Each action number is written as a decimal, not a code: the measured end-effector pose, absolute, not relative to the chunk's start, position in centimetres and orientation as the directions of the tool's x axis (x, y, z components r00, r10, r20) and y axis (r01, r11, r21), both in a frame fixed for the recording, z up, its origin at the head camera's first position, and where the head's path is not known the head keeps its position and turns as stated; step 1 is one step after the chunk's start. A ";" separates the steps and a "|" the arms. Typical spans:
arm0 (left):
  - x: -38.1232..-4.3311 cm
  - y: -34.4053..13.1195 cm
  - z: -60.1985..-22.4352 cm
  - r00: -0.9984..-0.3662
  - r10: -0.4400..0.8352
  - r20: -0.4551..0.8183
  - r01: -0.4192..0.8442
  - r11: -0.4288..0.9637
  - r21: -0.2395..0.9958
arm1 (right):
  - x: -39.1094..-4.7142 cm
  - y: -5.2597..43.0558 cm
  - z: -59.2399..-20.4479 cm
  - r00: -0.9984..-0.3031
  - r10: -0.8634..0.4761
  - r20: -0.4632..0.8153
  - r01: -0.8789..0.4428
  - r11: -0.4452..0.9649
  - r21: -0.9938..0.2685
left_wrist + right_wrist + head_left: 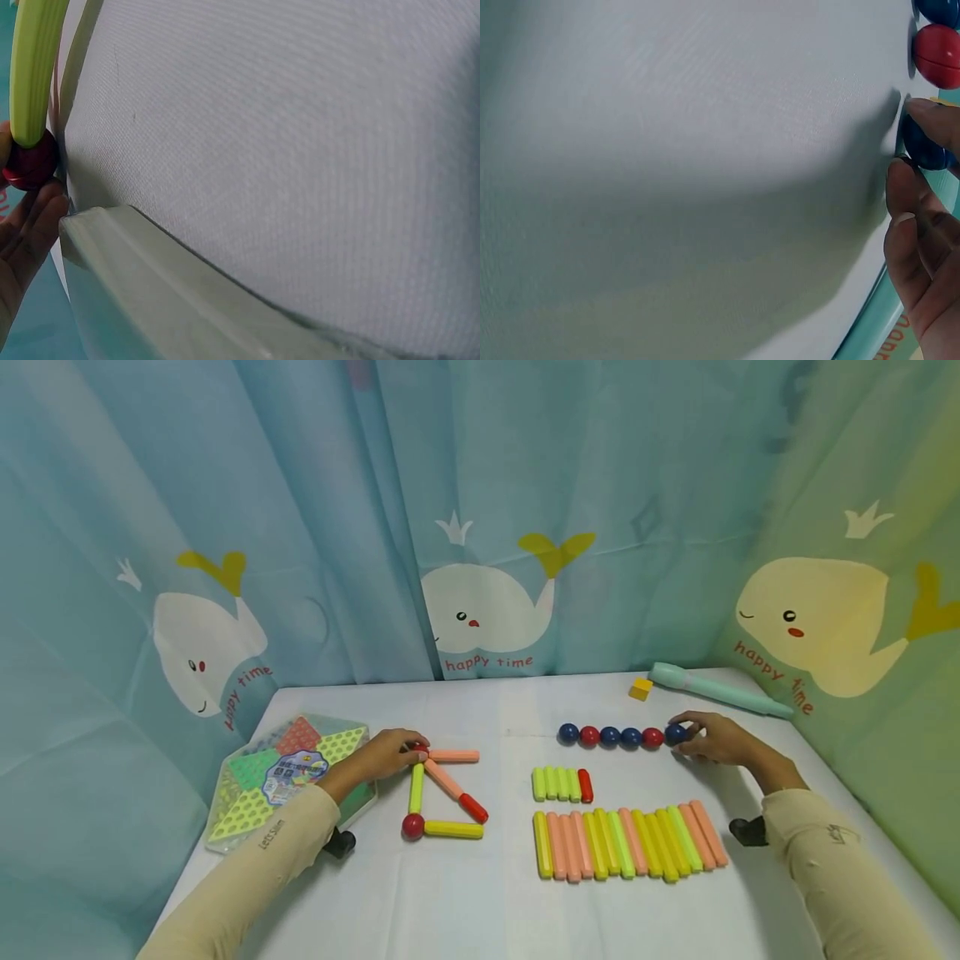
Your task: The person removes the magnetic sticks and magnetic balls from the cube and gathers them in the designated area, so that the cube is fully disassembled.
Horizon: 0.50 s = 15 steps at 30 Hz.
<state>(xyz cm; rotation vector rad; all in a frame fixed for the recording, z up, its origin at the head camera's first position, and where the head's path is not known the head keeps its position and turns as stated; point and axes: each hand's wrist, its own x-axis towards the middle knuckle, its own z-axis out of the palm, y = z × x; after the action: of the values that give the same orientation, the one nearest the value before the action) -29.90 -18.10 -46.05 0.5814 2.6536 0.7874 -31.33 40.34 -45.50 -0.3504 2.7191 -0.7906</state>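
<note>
My left hand [393, 753] pinches a red ball [31, 165] at the upper corner of a figure made of rods. From this ball a green rod [416, 787] runs down to a second red ball [413, 827], which has a yellow rod [453, 830] on its right. A pink rod [454, 756] points right from the held ball. Another pink rod [443, 778] slants down to a short red rod [473, 808]. At the right end of a row of blue and red balls, my right hand [716, 737] holds a blue ball [924, 142] between thumb and fingers.
Several long rods [624, 843] lie side by side at front right, below short green rods [557, 784] and a short red one. A clear patterned box [225, 814] lies under the left forearm. A yellow block [641, 688] and teal stick [720, 690] lie at back right.
</note>
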 end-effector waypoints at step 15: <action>-30.0 -18.3 -46.5 -0.861 0.486 -0.149 0.330 0.757 0.564 | -30.5 40.5 -44.8 -0.927 -0.285 -0.246 -0.113 0.834 -0.540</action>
<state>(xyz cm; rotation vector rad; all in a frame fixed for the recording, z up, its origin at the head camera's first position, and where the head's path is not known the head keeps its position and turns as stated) -29.99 -18.28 -46.49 0.6343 2.6690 0.7789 -30.51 40.47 -44.77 -0.3010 2.6975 -0.7661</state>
